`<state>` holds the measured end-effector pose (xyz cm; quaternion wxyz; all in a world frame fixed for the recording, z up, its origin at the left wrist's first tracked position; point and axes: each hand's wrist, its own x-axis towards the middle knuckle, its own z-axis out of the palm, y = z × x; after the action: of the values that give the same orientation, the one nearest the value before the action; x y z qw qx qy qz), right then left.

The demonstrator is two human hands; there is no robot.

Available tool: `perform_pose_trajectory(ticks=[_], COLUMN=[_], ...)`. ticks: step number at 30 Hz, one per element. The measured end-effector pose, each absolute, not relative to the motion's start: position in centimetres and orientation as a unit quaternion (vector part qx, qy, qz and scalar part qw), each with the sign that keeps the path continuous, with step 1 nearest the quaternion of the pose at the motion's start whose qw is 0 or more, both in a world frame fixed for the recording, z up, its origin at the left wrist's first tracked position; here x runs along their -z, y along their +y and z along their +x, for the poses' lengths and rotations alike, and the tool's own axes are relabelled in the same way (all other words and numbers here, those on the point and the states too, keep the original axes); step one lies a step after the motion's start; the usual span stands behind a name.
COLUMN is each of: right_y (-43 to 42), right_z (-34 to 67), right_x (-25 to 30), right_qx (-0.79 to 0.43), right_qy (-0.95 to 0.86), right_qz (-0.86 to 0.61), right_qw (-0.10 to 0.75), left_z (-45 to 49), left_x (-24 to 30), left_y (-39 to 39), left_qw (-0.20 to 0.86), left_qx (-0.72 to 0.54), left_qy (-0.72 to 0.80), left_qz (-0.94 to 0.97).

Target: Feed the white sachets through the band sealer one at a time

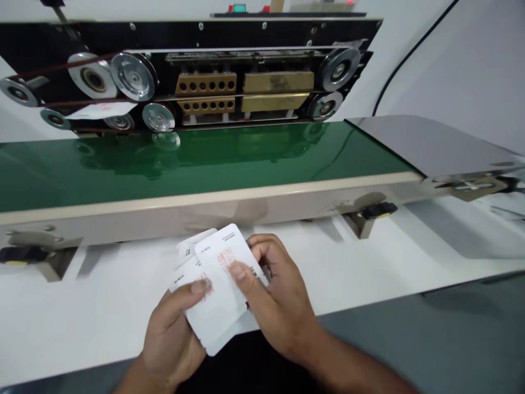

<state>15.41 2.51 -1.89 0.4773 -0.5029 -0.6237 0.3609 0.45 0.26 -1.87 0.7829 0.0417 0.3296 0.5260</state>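
Note:
Several white packets [217,317] with red and black print are fanned out between my hands, in front of the machine. My left hand [174,328] grips the stack from the left, its thumb pressed flat on the lower packet. From the right, my right hand [279,295] pinches the upper packet, thumb on its printed face and fingers curled behind. The packets overlap, so the ones at the back are partly hidden. Another white packet [102,111] lies between the belts at the left end of the sealing machine [279,82].
A green conveyor belt [229,158] runs across below the machine's rollers and brass blocks. Its metal front rail has black knobs [379,210] on brackets. Under my hands is a white table [353,262]. A grey metal plate [430,142] extends the conveyor on the right.

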Motion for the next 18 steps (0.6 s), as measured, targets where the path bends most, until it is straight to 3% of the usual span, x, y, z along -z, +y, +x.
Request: perform_pose_trajectory(ticks=[3, 7, 12, 14, 18], right_y=[2.7, 3.2, 3.7, 3.7, 3.5], right_z=[17.5, 20.2, 20.9, 20.1, 17.5], right_x=[0.6, -1.3, -1.4, -0.9, -0.1], right_qx=[-0.465, -0.563, -0.530, -0.538, -0.531], right_qy=[-0.585, -0.615, -0.671, -0.654, -0.528], right_qz=[-0.486, -0.417, -0.437, -0.437, -0.444], right_qw=[0.453, 0.361, 0.281, 0.303, 0.493], left_z=[0.7, 0.7, 0.9, 1.1, 1.9], left_x=[1.7, 1.6, 1.0, 0.8, 1.0], left_y=[0.2, 0.3, 0.1, -0.2, -0.7], left_qw=[0.748, 0.704, 0.695, 0.697, 0.709], left_qx=[-0.538, -0.550, -0.554, -0.548, -0.545], left_qy=[0.387, 0.446, 0.458, 0.461, 0.446], left_qz=[0.027, 0.048, 0.034, 0.027, 0.043])
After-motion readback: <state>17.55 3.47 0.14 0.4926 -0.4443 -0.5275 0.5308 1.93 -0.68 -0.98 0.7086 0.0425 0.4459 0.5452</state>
